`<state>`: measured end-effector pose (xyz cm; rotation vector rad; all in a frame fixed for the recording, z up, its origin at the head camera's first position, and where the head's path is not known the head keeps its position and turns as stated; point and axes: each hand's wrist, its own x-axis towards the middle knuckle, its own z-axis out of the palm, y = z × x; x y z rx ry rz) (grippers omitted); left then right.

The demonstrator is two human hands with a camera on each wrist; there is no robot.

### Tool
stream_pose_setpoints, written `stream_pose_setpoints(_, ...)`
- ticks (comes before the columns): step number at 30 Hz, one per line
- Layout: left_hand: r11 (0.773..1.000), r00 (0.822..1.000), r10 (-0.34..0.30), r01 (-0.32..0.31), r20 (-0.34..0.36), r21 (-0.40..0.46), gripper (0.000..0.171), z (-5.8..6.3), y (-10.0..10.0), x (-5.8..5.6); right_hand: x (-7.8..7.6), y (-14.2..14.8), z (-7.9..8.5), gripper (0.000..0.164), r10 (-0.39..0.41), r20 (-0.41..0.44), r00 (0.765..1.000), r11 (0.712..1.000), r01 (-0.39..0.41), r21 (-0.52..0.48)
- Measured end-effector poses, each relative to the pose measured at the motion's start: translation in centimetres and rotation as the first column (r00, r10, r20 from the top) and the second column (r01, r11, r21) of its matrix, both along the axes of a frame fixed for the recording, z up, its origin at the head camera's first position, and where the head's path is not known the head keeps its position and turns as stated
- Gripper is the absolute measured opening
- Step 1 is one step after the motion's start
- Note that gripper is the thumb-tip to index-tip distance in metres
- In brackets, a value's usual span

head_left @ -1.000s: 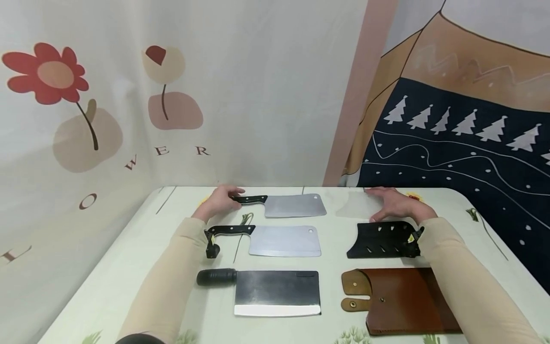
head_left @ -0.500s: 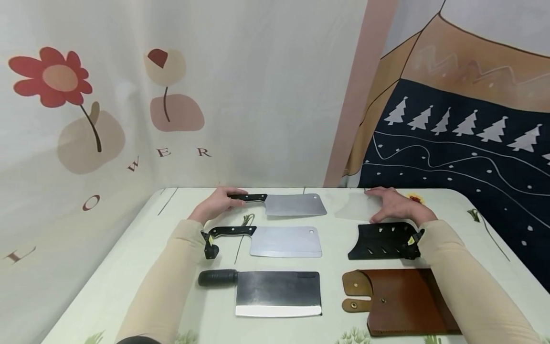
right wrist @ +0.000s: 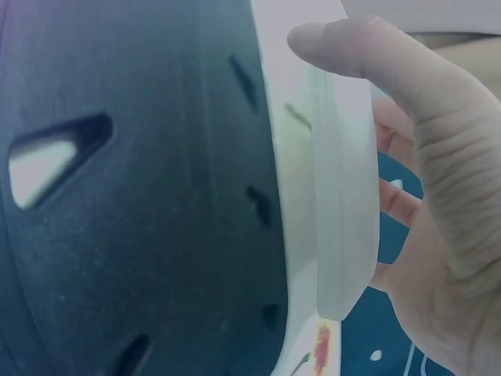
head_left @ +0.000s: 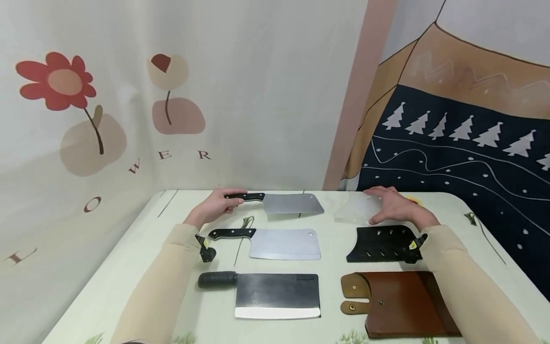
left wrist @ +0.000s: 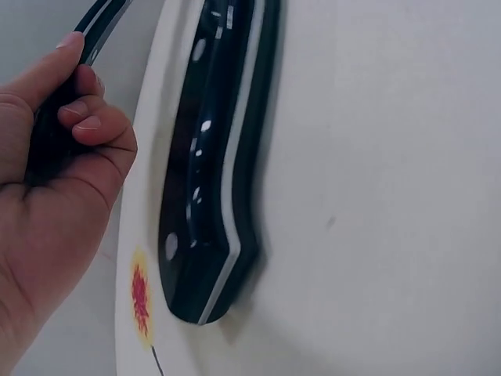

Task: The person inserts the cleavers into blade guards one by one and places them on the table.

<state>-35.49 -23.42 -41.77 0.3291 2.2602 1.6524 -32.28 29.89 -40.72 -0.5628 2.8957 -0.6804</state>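
My left hand [head_left: 215, 206] grips the black riveted handle of the farthest cleaver [head_left: 293, 204], whose blade points right. In the left wrist view the fingers of my left hand [left wrist: 59, 196] curl round that handle, and the middle cleaver's handle [left wrist: 207, 157] lies close by. At the far right my right hand [head_left: 393, 206] holds a translucent white blade sheath [head_left: 357, 208]. The right wrist view shows the thumb on one side of this sheath [right wrist: 344, 204] and fingers behind it. A black slotted sheath [right wrist: 156, 258] lies just nearer than the right hand.
On the patterned tablecloth lie the middle cleaver [head_left: 284, 243] and, nearest, a broad cleaver [head_left: 277, 294] with a round black handle. To their right are the black sheath [head_left: 375, 244] and a brown leather sheath [head_left: 406, 306], partly under the right forearm. Curtains [head_left: 258, 95] hang behind the table.
The left hand has shifted slightly left with the far cleaver, whose blade now stands out above the cloth. The translucent sheath in the right hand shows more raised. The head view has tilted slightly up.
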Motion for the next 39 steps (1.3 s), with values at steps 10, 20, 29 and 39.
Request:
stream_pose_setpoints(10, 0.992, 0.999, 0.032, -0.031, -0.007, 0.119, 0.049, 0.7, 0.0, 1.3, 2.0, -0.8, 1.4, 0.088, 0.063, -0.032, 0.997, 0.996, -0.065, -0.068)
stream_pose_setpoints(20, 0.991, 0.994, 0.060, -0.049, -0.087, 0.127, 0.045, 1.6, 1.1, 2.7, 2.9, -2.3, 1.9, 0.090, 0.093, -0.044, 0.995, 0.992, -0.096, -0.077)
stream_pose_setpoints(29, 0.988, 0.991, 0.079, -0.063, -0.111, 0.140, 0.045, 1.8, 1.5, 3.1, 3.3, -3.0, 2.3, 0.091, 0.089, -0.041, 0.995, 0.991, -0.093, -0.095)
stream_pose_setpoints(39, 0.990, 0.986, 0.084, -0.066, -0.144, 0.123, 0.043, 1.5, 1.6, 3.3, 3.5, -3.6, 2.6, 0.091, 0.061, -0.007, 0.998, 0.995, -0.061, -0.080)
